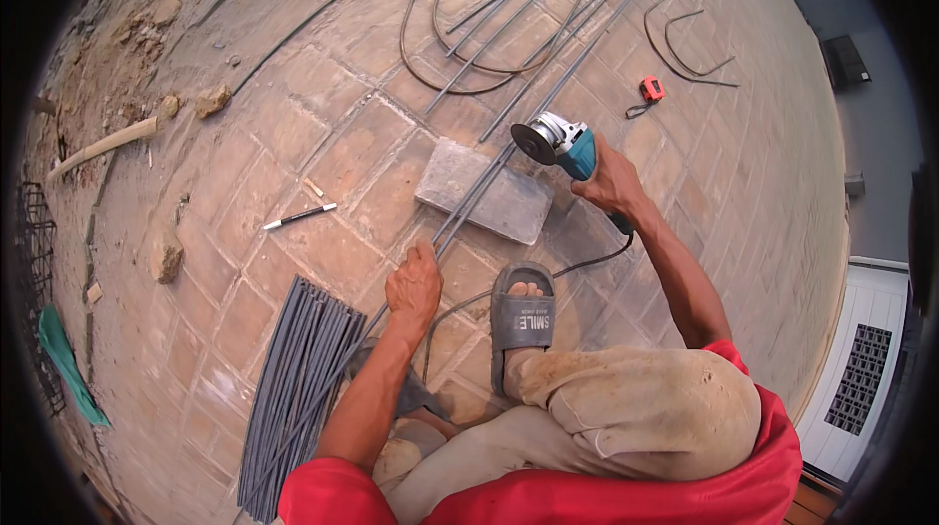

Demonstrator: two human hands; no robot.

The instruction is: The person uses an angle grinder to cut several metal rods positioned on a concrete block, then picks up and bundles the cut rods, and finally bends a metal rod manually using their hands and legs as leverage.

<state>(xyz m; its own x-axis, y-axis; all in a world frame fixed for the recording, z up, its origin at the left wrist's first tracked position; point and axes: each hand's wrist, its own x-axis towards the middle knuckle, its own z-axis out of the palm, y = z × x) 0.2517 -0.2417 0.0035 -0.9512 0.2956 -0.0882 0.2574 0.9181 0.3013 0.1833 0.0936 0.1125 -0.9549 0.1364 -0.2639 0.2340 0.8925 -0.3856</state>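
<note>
My left hand (413, 288) grips long thin steel rods (460, 214) that run diagonally across a grey stone block (509, 202). My right hand (606, 181) is wrapped round a teal and silver angle grinder (565, 144), its dark disc held just above the rods near the block's upper edge; a black cord trails from its handle. A bundle of cut grey rods (293, 388) lies beside my left forearm. A black and white marker (299, 216) rests on the paving left of the block. My sandalled foot (521, 292) is just below the block.
Bent U-shaped rods (416, 64) and straight bars lie on the upper paving (323, 134). A red tape measure (651, 89) sits to the right. Rubble (166, 256), a wooden stick (103, 147) and green cloth (68, 369) are at left; a white door (841, 359) is at right.
</note>
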